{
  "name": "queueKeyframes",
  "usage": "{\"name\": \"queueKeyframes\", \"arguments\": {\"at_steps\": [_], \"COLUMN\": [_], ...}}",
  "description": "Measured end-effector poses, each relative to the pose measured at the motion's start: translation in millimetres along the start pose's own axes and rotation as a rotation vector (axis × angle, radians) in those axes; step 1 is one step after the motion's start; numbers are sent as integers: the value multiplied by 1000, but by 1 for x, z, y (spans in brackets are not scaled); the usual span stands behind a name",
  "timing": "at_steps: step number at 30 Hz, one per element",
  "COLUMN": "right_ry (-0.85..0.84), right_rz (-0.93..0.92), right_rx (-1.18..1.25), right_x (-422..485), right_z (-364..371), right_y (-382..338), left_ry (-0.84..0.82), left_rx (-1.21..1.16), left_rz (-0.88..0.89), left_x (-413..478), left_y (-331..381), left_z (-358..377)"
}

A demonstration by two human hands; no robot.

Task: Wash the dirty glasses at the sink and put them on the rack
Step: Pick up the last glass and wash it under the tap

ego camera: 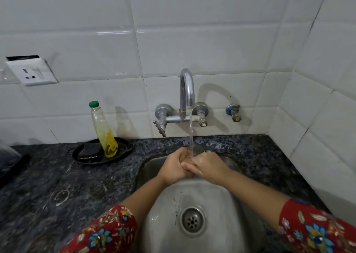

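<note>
A clear glass sits between both my hands over the far part of the steel sink. Only its upper rim shows above my fingers. My left hand wraps it from the left and my right hand from the right, fingers overlapping in front. Water runs from the curved chrome tap straight down onto the glass and my fingers. No rack is in view.
A black dish on the dark granite counter left of the sink holds a bottle of yellow liquid and a dark scrubber. A drain lies near me. A small valve and a wall socket sit on the tiles.
</note>
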State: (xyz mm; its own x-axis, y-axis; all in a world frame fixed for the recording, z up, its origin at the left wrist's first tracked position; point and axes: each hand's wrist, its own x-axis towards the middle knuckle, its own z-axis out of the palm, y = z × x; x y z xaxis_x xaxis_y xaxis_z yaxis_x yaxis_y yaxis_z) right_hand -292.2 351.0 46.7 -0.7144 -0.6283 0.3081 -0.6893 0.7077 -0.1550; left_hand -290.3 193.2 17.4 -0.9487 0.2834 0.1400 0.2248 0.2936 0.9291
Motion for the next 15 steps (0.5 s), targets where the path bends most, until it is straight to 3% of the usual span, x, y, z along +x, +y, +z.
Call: {"name": "queueKeyframes", "arguments": {"at_steps": [3, 6, 10, 15], "right_ry": [-28, -99, -325, -243], "right_rz": [512, 865, 1091, 1302], "right_rx": [554, 1137, 1546, 1767], "right_x": [4, 3, -14, -34], "right_z": [13, 8, 9, 30], "right_y": [-24, -35, -28, -35], "left_ry": [204, 128, -90, -244], "left_rx": [321, 733, 1281, 1551], "left_rz": [-42, -5, -29, -52], "left_x": [-13, -22, -31, -34], "left_y": [1, 4, 3, 2], "left_z": [6, 0, -18, -25]}}
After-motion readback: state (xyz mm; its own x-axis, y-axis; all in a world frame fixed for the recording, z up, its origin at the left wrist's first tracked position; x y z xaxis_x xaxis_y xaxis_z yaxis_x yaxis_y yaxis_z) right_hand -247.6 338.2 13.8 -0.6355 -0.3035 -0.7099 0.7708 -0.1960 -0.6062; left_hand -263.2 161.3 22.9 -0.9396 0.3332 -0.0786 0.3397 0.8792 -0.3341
